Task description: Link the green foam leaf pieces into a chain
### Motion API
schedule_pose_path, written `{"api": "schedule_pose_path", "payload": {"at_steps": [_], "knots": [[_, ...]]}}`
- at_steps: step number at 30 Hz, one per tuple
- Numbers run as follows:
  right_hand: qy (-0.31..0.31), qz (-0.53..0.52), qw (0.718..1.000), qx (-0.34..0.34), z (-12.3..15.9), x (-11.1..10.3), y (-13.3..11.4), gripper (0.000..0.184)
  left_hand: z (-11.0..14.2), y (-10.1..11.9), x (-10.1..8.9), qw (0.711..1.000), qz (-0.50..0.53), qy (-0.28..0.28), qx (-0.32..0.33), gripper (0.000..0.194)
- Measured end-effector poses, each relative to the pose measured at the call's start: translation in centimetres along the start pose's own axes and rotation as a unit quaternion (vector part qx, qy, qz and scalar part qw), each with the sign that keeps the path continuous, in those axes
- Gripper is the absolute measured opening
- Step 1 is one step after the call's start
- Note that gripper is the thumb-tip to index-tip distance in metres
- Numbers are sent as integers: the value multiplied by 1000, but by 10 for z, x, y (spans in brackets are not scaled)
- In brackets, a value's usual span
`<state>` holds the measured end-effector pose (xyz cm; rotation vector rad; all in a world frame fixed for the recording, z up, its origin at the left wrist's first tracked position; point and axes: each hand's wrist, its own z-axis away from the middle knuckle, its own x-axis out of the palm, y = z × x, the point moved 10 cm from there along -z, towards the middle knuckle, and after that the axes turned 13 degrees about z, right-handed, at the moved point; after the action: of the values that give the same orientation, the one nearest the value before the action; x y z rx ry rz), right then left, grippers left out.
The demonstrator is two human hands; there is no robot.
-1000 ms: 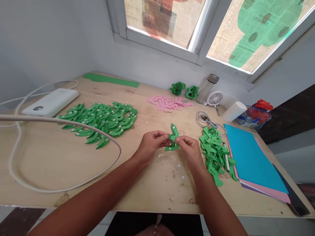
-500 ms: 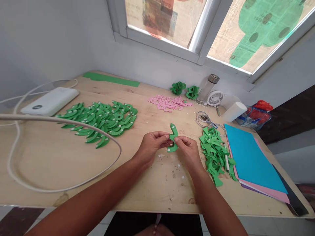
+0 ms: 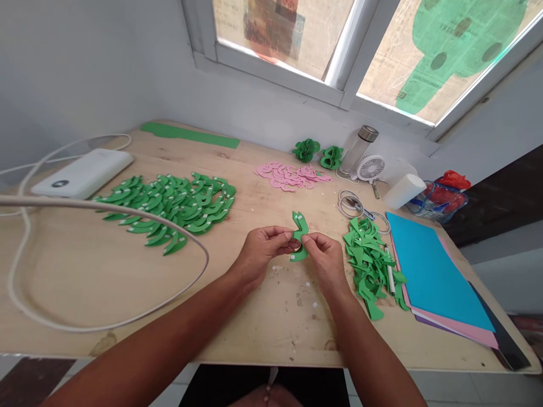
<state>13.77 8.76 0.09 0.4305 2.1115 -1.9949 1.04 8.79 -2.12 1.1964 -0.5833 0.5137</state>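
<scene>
Between my two hands is a curved green paper cutout (image 3: 301,225) with small white patches near its ends. My left hand (image 3: 267,249) pinches its left side at the middle. From the other side, my right hand (image 3: 324,254) grips it between thumb and fingers. The cutout is held above the wooden table (image 3: 263,316). Left of my hands lies a pile of similar green cutouts (image 3: 169,206), many with white patches. A heap of green paper scraps (image 3: 369,254) is just right of my right hand, with a white pen (image 3: 390,274) on it.
Pink cutouts (image 3: 288,176) lie behind my hands, near two green paper balls (image 3: 306,150), a bottle (image 3: 360,150) and a small fan (image 3: 370,168). Scissors (image 3: 354,203) sit beyond the scraps. Coloured sheets (image 3: 432,265) lie at right. A cable (image 3: 199,277) loops near a power bank (image 3: 85,174).
Both hands stay in nearly the same place with the green cutout between them. The cutout has turned very slightly; the view has shifted a little.
</scene>
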Motion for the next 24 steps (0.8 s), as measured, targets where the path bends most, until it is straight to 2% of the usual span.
{"api": "schedule_pose_path", "payload": {"at_steps": [24], "knots": [[26, 58, 998, 4, 1, -4, -4, 20, 0, -2, 2, 1000, -3, -3, -5, 18]]}}
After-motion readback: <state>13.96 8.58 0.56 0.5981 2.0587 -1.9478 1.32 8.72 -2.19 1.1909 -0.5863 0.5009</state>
